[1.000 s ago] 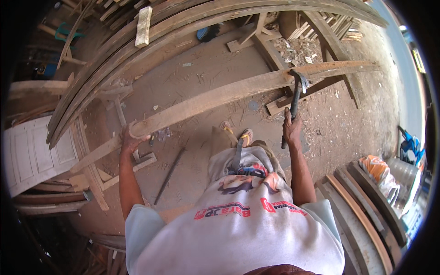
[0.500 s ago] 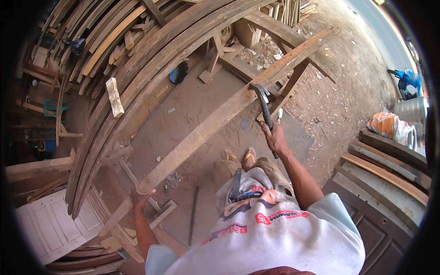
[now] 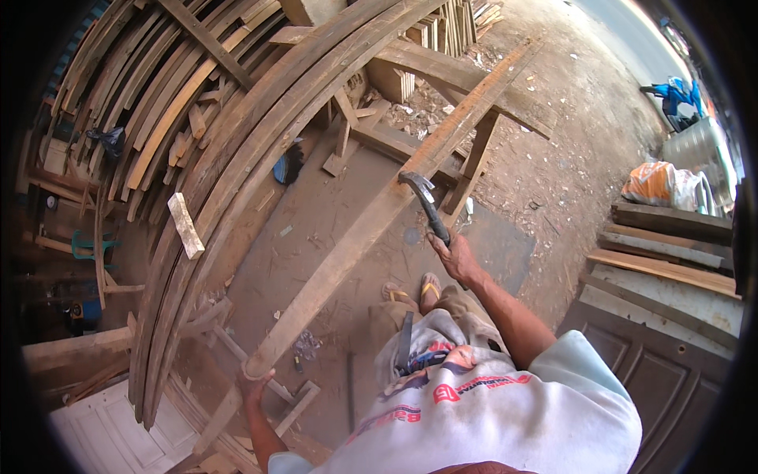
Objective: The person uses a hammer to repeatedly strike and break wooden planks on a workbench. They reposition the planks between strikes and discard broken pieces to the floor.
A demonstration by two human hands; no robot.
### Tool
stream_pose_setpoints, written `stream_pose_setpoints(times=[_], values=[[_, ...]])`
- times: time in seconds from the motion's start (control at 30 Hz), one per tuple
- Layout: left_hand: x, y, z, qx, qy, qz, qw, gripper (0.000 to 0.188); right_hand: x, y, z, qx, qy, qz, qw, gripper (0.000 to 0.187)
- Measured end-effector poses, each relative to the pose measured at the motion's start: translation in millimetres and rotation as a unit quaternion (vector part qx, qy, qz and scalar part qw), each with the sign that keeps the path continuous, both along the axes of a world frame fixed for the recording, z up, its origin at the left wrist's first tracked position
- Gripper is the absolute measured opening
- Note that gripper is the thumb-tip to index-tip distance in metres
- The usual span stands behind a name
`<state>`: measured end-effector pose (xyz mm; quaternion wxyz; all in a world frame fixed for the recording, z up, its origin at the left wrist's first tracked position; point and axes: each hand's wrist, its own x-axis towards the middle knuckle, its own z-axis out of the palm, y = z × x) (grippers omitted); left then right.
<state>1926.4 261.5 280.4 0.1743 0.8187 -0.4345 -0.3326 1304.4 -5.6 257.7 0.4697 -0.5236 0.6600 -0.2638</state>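
A long wooden plank [image 3: 339,245] runs from the lower left to the upper right, propped on wooden trestle-like supports. My left hand [image 3: 253,385] is closed round its near rounded end. My right hand [image 3: 455,257] grips the dark handle of a claw hammer [image 3: 430,212]. The hammer's head rests on or just over the plank's upper face, about midway along; I cannot tell whether it touches. Past the hammer, the plank looks more orange and rougher than its pale near half.
Long curved beams [image 3: 229,170] sweep across the left, with a short wood block [image 3: 185,226] on them. More curved timber [image 3: 158,87] is stacked behind. Wood shavings litter the floor around my sandalled feet [image 3: 429,292]. A dark panelled door [image 3: 632,371] and boards lie at right.
The view has shifted and turned slightly. My right hand has drawn the hammer a little along the plank toward the near end. My left hand keeps its hold on the plank's end.
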Motion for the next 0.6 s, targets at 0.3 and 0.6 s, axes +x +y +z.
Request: stream_pose_setpoints(times=[0.3,0.6], values=[[-30.6,-7.9,21.2,-0.043,0.003,0.047,0.998,0.077,49.4,-14.1,51.5,0.0,-0.021,0.009,1.0,0.051],[-31.6,-29.9,50.9,0.123,-0.083,0.006,0.989,0.108,129.8,-20.2,160.3,-0.007,-0.296,0.253,0.921,0.042]])
